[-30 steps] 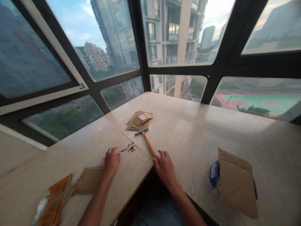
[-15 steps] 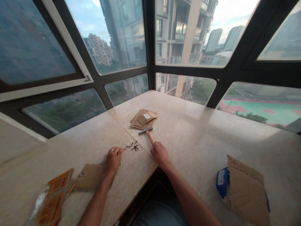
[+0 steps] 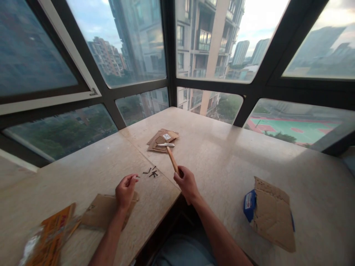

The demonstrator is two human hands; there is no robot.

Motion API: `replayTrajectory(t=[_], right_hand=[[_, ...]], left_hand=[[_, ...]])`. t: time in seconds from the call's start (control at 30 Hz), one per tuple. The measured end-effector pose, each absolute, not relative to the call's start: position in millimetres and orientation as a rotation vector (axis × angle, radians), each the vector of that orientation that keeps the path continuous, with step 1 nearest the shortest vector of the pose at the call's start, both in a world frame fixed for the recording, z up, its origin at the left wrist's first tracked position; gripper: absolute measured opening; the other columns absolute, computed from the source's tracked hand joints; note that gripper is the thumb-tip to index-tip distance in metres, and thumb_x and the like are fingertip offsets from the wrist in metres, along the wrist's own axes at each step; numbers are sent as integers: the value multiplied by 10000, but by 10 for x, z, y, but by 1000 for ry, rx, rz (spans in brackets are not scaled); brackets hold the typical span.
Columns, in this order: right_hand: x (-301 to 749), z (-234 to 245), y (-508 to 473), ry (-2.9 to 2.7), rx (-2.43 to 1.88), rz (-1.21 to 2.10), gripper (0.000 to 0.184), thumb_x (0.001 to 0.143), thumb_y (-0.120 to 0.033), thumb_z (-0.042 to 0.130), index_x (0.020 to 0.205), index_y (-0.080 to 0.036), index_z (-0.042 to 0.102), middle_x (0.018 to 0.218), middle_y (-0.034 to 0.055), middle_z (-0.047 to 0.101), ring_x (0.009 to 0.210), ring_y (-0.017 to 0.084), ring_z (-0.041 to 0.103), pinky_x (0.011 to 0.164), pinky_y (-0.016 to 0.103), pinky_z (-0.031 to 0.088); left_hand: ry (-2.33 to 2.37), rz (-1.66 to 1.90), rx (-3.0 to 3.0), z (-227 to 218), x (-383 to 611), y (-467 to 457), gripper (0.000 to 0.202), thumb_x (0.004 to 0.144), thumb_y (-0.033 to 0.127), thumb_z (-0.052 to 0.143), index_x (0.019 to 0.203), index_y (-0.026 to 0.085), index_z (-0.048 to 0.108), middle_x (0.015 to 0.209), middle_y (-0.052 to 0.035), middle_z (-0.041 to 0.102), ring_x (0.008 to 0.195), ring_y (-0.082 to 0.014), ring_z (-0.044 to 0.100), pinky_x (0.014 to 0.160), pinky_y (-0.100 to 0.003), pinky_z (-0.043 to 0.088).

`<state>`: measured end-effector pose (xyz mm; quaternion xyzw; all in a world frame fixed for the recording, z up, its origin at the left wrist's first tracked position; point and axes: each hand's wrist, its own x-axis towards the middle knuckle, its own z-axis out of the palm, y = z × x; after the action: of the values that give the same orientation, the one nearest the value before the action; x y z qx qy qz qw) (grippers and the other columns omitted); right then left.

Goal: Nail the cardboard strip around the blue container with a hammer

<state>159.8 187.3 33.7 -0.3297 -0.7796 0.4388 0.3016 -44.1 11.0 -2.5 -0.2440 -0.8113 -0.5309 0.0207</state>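
Observation:
My right hand is wrapped round the wooden handle of a hammer, its metal head raised in front of the stacked cardboard pieces. Between the fingertips of my left hand is a small dark screw or nail, mostly hidden; I take it for a nail. Several more dark nails lie loose on the counter between my hands. Under my left wrist rests a flat piece of brown cardboard.
An orange printed packet with clear plastic lies at the lower left. On the right stands a blue box with a torn cardboard piece against it. The pale counter ends at a front edge by my lap; windows border its back.
My right hand has lifted and turned the hammer, so its head sits higher against the cardboard stack. My left hand has drawn back slightly from the loose nails. The view has shifted right.

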Motion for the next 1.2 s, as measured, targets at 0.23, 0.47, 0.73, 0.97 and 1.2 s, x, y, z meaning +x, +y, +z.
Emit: replayTrajectory(t=[0.23,0.47,0.73,0.97,1.2], right_hand=[[2076,733,1707,-1654,-754,1402,292,833,-341,576,1075,-185,620,771,-5,584,659,147,544,565,264,460],[2387,1077,1702,-1321,-761,1700,338,880,-409,528,1133,-184,526,522,-128,412,326,63,306,255,157,279],[3041,1084,1599,-1128,-837,1668,409,874,-485,593,1133,-176,521,428,-161,366,284,37,209,222,120,256],[3987,1236,1453,-1066,-999,1474,503,853,-538,661,1197,-185,560,436,-142,394,263,35,251,218,120,277],[4812,1227,1418,-1070,-1259,1402,632,810,-593,687,1240,-166,507,449,-148,395,263,38,256,211,130,286]], left_hand=[[-2475,-1926,-737,329,-116,242,357,719,461,662,884,147,707,867,-96,769,655,-185,694,611,-275,547],[-2381,-2497,-615,737,262,584,397,617,416,769,880,130,686,819,-69,750,577,-119,626,536,-220,495],[-2258,-3020,-741,999,913,1056,368,578,322,840,855,137,684,775,-28,732,553,-78,596,528,-188,491],[-2273,-3368,-1035,1077,1676,1626,338,645,297,820,888,145,640,858,-61,759,598,-115,674,513,-194,505],[-2413,-3541,-1459,1085,2412,2083,294,699,259,832,875,141,629,787,-43,743,556,-89,666,479,-159,518]])
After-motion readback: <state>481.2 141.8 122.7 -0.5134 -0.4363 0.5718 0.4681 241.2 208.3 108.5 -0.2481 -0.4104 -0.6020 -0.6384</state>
